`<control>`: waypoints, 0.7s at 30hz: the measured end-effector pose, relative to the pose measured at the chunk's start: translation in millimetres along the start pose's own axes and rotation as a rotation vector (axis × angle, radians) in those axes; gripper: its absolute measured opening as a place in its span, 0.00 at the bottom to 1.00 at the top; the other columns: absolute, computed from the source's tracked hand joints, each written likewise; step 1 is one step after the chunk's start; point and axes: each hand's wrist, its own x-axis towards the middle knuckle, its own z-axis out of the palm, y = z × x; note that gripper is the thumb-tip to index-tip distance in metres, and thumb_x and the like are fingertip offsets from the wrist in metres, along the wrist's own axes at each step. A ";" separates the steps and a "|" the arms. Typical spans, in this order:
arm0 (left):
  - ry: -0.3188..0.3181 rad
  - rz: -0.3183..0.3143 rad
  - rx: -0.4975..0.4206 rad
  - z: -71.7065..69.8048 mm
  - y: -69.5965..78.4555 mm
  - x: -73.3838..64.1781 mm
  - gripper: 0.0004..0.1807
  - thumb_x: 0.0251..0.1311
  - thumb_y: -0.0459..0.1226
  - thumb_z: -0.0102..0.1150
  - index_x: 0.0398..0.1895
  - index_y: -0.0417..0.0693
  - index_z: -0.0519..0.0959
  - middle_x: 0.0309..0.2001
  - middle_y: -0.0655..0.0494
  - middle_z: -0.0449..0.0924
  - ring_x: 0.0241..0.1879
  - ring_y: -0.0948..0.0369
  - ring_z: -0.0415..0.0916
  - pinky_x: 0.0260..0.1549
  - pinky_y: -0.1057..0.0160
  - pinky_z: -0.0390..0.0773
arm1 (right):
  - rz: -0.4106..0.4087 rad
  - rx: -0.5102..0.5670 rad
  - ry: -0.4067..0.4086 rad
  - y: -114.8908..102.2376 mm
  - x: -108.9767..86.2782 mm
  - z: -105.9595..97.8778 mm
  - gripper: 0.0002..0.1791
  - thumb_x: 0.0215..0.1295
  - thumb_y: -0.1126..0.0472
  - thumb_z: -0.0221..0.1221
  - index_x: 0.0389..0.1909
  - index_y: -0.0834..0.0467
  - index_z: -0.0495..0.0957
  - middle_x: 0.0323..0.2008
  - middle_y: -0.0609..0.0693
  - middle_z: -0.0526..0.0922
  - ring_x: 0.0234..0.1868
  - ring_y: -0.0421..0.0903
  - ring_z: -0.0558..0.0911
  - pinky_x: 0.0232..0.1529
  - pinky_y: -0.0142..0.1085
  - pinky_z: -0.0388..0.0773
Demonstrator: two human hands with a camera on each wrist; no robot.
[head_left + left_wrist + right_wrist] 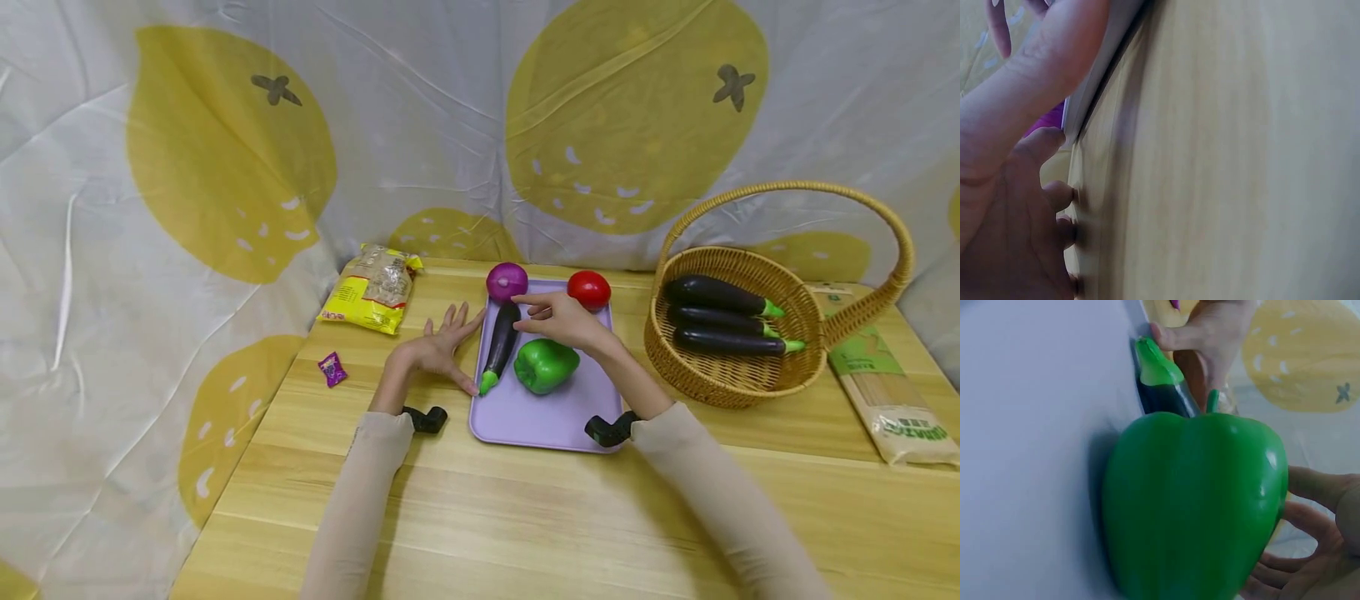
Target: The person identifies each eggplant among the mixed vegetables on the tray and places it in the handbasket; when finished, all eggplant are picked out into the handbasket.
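Observation:
An eggplant point(501, 340) lies lengthwise along the left side of a lilac tray point(540, 425), its green stem end toward the person. My left hand point(435, 350) is spread at the tray's left edge, thumb tip beside the stem end in the head view. Over the tray, my right hand point(558, 318) has its index finger and thumb parted near the eggplant's far end; whether they touch it is unclear. Below that hand sits a green bell pepper point(546, 365), which hides part of the eggplant in the right wrist view. A purple onion point(507, 282) and a red tomato point(589, 289) sit at the tray's far corners.
On the right stands a wicker basket point(705, 387) with a tall handle, holding 3 eggplants point(723, 317). Beside it lies a pack of noodles point(888, 392). A yellow snack bag point(372, 292) and a small purple packet point(332, 369) are on the left. Patterned cloth hangs behind the table.

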 end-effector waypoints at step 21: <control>-0.012 -0.006 -0.007 -0.8 0.7 -0.3 0.78 0.45 0.55 0.82 0.85 0.63 0.28 0.83 0.46 0.12 0.81 0.48 0.07 0.76 0.34 0.15 | 0.058 -0.133 -0.010 1.0 25.2 18.0 0.32 0.70 0.53 0.65 0.74 0.52 0.72 0.62 0.68 0.80 0.61 0.61 0.80 0.58 0.47 0.82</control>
